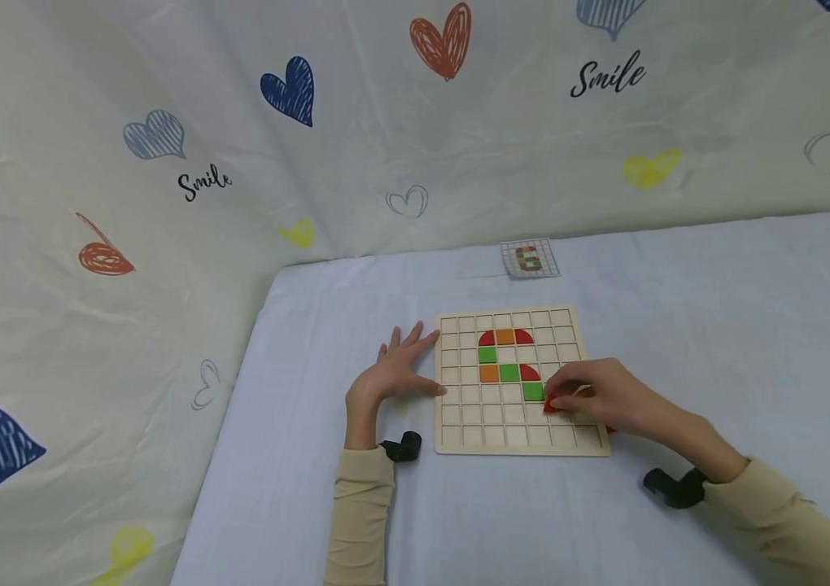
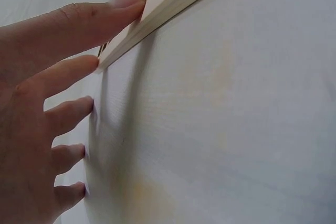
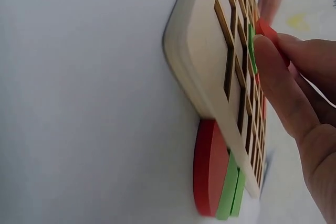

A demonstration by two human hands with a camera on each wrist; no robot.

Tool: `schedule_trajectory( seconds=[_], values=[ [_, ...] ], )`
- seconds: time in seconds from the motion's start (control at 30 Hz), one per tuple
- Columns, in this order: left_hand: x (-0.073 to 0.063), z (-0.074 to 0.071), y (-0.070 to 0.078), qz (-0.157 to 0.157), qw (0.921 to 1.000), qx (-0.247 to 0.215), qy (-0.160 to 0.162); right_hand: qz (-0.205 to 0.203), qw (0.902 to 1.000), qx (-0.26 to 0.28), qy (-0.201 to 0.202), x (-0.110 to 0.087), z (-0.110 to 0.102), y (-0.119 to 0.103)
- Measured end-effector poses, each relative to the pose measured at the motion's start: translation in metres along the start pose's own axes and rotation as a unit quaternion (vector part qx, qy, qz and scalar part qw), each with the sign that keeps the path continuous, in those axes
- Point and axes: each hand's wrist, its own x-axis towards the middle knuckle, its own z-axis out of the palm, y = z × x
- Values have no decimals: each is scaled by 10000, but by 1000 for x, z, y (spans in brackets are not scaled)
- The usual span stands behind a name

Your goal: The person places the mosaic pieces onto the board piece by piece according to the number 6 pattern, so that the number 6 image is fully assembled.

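Observation:
A wooden grid board [image 1: 462, 415] lies on the white cloth, with red, orange and green tiles set in several of its squares. My right hand [image 1: 609, 395] pinches a red tile [image 3: 268, 31] between thumb and fingers, just over the board and close to the lowest green tile [image 1: 533, 391]. With fingers spread, my left hand [image 1: 396, 366] rests at the board's left edge. Its thumb [image 2: 79, 30] lies on the rim, the index fingertip touches the corner, and the other fingertips are on the cloth.
A printed pattern card [image 1: 530, 259] lies behind the board. Beside the board's right edge sit a red tile [image 3: 210, 169] and green tiles [image 3: 229, 187]. Black wrist cameras [image 1: 404, 447] are strapped on both wrists. A cloth wall with hearts rises behind the table.

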Motion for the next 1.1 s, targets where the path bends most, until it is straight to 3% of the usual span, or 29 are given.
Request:
schedule_trajectory(
  seconds=[0.1, 0.6, 1.1],
  values=[
    [-1, 0, 0, 8, 10000, 15, 10, -249, 9997, -34, -77, 4, 5, -2],
    [0, -1, 1, -45, 10000, 73, 42, -529, 9981, -287, -164, 15, 17, -9],
    [0, -1, 3, -23, 10000, 36, 26, -843, 9922, -913, 106, 12, 22, -15]
  ],
)
